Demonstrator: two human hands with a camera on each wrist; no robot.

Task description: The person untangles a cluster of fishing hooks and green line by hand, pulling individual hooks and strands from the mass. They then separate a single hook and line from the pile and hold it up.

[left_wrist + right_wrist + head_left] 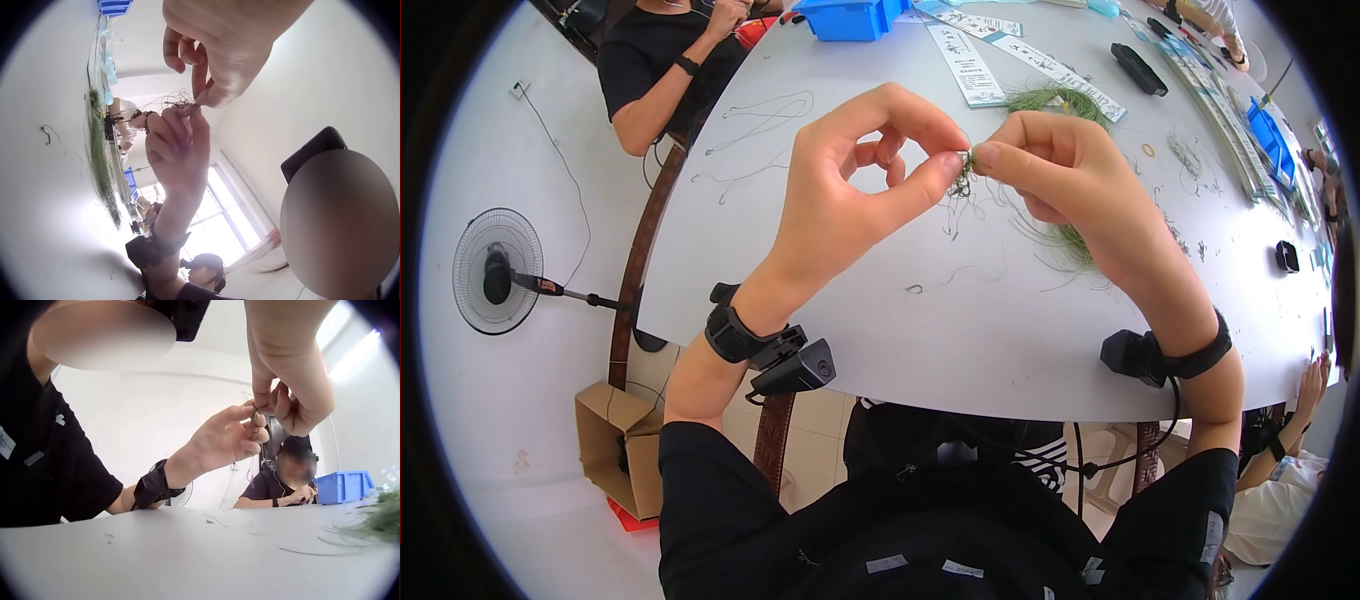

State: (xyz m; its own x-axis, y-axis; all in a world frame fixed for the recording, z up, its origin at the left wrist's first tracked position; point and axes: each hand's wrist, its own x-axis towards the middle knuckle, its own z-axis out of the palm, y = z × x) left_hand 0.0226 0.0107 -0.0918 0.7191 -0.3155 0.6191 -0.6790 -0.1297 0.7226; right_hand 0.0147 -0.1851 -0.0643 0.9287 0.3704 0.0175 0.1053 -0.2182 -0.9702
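Observation:
Above the table, my left hand [840,190] and right hand [1065,165] meet fingertip to fingertip. Thumb and forefinger of each pinch a small tangled bunch of fish hooks [962,186] on thin line with some green in it. Loose ends of line and a hook dangle below the fingers. In the left wrist view the dark bunch [181,105] shows between the two hands, and in the right wrist view part of the hooks [254,422] shows against the left fingers. A single hook with line [915,289] lies on the table beneath.
Green strands [1072,103] lie in a heap behind my right hand, beside printed white strips [968,65]. More lines with hooks [745,185] lie at the left. A blue bin [850,20] and a black case [1138,69] stand farther back. Other people sit around the table [1020,360].

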